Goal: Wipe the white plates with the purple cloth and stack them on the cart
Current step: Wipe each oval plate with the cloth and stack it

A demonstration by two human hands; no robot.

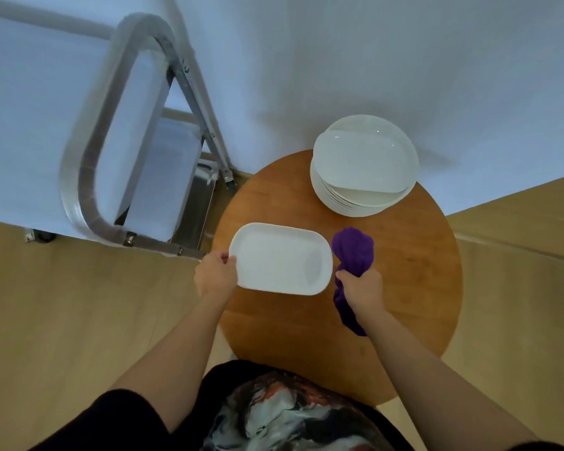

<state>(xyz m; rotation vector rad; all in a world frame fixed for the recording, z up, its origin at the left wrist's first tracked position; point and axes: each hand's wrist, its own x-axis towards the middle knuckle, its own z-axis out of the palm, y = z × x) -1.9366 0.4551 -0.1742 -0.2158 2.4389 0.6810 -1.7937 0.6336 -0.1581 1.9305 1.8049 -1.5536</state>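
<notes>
A round wooden desk (pixel 404 288) stands on a pale wood floor against a white wall, with a metal cart (pixel 150 151) at about ten o'clock from it. We hold one oblong white plate (pixel 280 258) above the desk's near-left part, and a stack of white plates (pixel 365 164) sits at the desk's one o'clock edge. Our left hand (pixel 215 275) pinches the plate's left short rim, thumb on top and the other fingers hidden beneath. Our right hand (pixel 360 286) is closed in a fist round the bunched purple cloth (pixel 354 252), which sits just beside the plate's right end; its tail hangs down past the wrist.

We judge the plate stiff, glazed, smooth and breakable, so a one-handed grip on one rim leaves it prone to tipping. A firmer hold under the rim would suit while wiping. The cloth looks soft and limp, so it should press flat and follow the plate's shallow well easily.
</notes>
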